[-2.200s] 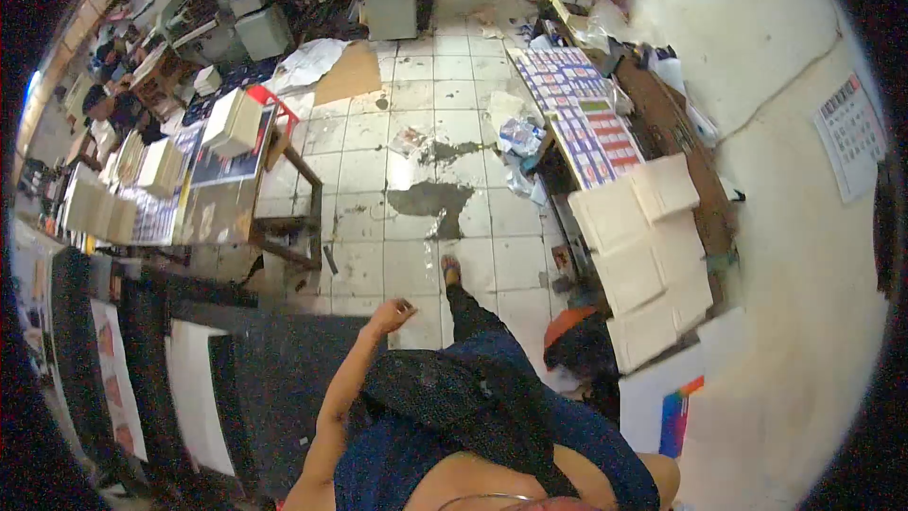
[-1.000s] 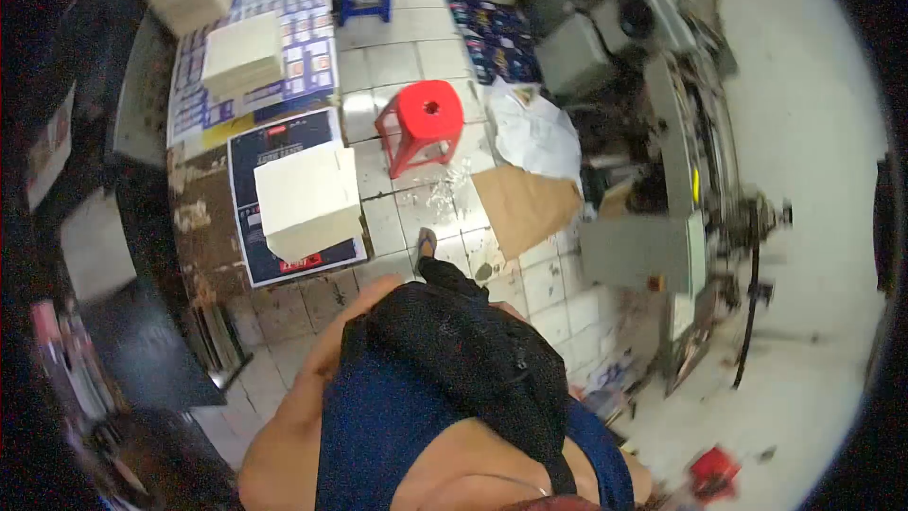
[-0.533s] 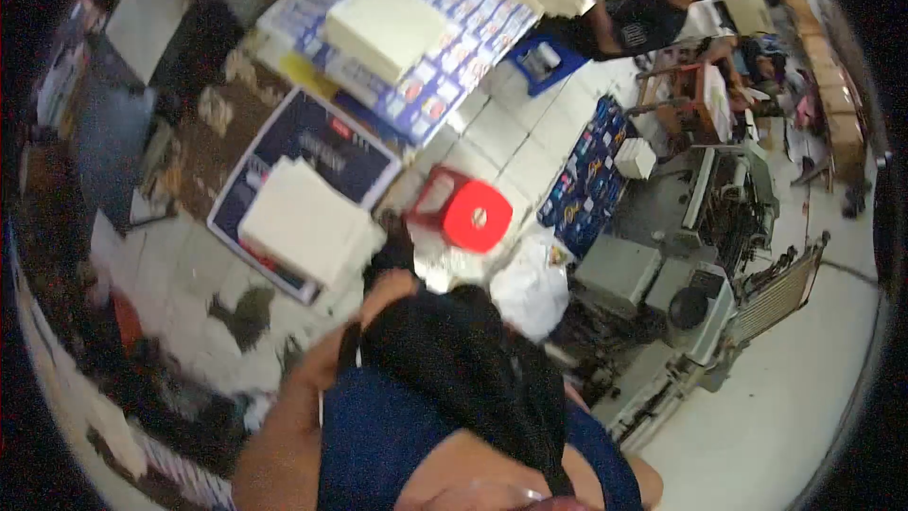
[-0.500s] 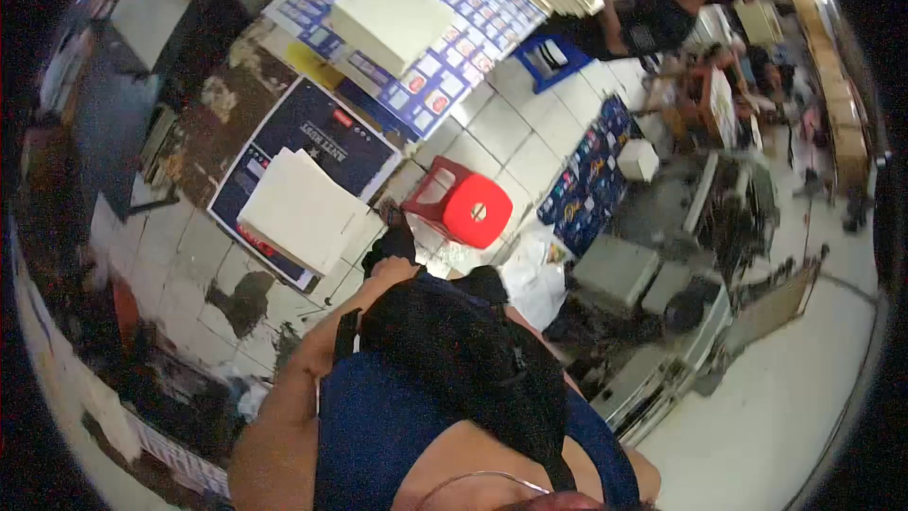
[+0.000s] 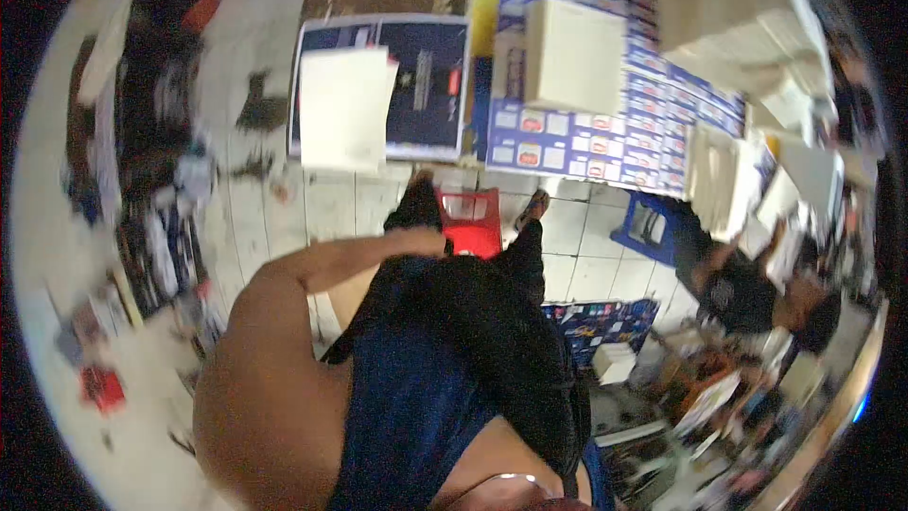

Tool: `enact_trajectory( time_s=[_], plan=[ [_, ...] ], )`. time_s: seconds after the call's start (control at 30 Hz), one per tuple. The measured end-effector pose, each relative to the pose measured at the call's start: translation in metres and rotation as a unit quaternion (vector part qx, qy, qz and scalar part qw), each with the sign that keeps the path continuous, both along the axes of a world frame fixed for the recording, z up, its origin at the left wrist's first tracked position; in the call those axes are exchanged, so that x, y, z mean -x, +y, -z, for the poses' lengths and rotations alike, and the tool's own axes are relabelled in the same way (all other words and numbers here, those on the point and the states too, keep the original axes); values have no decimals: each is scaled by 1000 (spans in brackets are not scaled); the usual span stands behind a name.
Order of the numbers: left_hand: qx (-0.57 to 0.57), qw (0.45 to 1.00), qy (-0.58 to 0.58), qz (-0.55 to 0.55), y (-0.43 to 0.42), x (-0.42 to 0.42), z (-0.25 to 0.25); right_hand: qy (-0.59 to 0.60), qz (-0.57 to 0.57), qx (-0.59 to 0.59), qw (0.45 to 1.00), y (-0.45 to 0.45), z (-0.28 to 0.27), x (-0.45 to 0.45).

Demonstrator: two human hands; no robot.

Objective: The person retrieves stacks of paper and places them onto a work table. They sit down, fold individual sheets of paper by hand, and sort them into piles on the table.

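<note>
Red stool (image 5: 473,240) between the legs (image 5: 526,254) calls for careful footing; grip of left hand (image 5: 426,242) I cannot tell, right hand unseen.

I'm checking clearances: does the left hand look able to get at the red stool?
Probably yes: the left hand appears close beside the red stool, with nothing plainly blocking it.
</note>
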State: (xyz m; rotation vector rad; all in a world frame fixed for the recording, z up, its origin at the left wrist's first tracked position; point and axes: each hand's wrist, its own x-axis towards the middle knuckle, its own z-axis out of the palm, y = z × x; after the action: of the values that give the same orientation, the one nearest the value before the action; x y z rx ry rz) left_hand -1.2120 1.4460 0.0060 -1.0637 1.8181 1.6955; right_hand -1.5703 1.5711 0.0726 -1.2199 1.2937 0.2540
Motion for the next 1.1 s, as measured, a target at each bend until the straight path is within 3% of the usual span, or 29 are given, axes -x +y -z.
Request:
enact_trajectory(
  time_s=[0.07, 0.1, 0.13, 0.2, 0.27, 0.3, 0.33, 0.37, 0.4, 0.47, 0.57, 0.67, 0.77, 0.83, 0.87, 0.93, 0.97, 1.07, 1.1],
  plan=[
    [99, 994, -35, -38, -20, 20, -45, -37, -111, -17, 993, -52, 35, 44],
    [86, 992, -6, -94, -17, 27, -31, -56, -162, -24, 985, -81, 49, 58],
    [172, 968, 49, -175, -5, 31, -22, -74, -210, -31, 974, -107, 60, 69],
    [194, 927, 18, -320, -36, 41, -84, -111, -262, -35, 958, -154, 66, 70],
    [380, 827, -66, -408, -62, 26, -119, -157, -249, -5, 956, -198, 49, 51],
    [381, 779, -101, -488, -77, 3, -135, -185, -160, 1, 970, -218, 28, 34],
    [485, 669, -147, -544, -89, -27, -140, -189, -161, 171, 953, -238, -3, 10],
    [583, 578, -264, -507, -103, -58, -152, -202, -120, 190, 953, -252, 5, 13],
    [625, 526, -386, -429, -110, -107, -139, -198, -107, 203, 953, -268, -10, 1],
    [639, 444, -506, -373, -108, -181, -107, -222, -90, 361, 901, -297, -43, -22],
    [521, 608, -365, -475, -94, -213, -112, -226, -57, 495, 837, -318, -68, -49],
    [590, 537, -430, -422, -82, -243, -108, -247, -65, 587, 768, -317, -85, -90],
    [664, 513, -363, -406, -79, -285, -111, -237, -165, 678, 676, -309, -114, -147],
    [703, 520, -309, -374, -71, -265, -144, -289, -214, 758, 545, -307, -130, -190],
    [723, 520, -282, -356, -66, -249, -168, -269, -234, 820, 448, -299, -146, -215],
    [739, 520, -303, -302, -52, -204, -207, -160, -270, 879, 359, -275, -174, -252],
    [728, 535, -310, -296, -43, -176, -231, -128, -299, 850, 413, -258, -195, -270],
    [714, 557, -355, -231, -15, -118, -279, -133, -291, 900, 296, -267, -193, -312],
    [711, 558, -376, -201, -11, -113, -284, -128, -312, 864, 373, -266, -201, -311]
  ],
)
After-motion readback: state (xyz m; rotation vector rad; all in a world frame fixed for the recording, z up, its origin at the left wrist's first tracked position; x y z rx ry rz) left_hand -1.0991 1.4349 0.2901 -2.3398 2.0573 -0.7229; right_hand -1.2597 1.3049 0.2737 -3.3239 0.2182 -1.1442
